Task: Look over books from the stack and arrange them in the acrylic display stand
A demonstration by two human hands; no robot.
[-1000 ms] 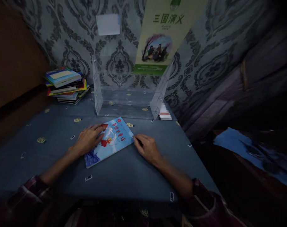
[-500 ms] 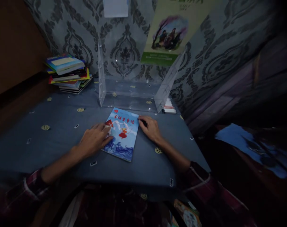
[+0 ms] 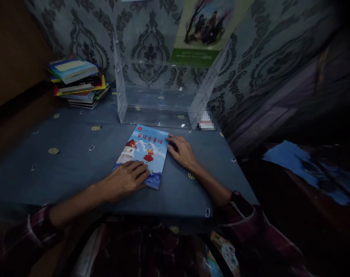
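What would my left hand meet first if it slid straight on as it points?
Your left hand lies on the book; straight on, across the cover, it would probably meet your right hand first, though depth is hard to judge.

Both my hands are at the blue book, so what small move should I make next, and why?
I'd probably turn the blue book slightly, nudging its upper right corner away from you: its top edge looks slanted against the front of the clear stand. Your right hand is at that corner, and your left hand lies across the lower cover, seemingly ready to steady it.
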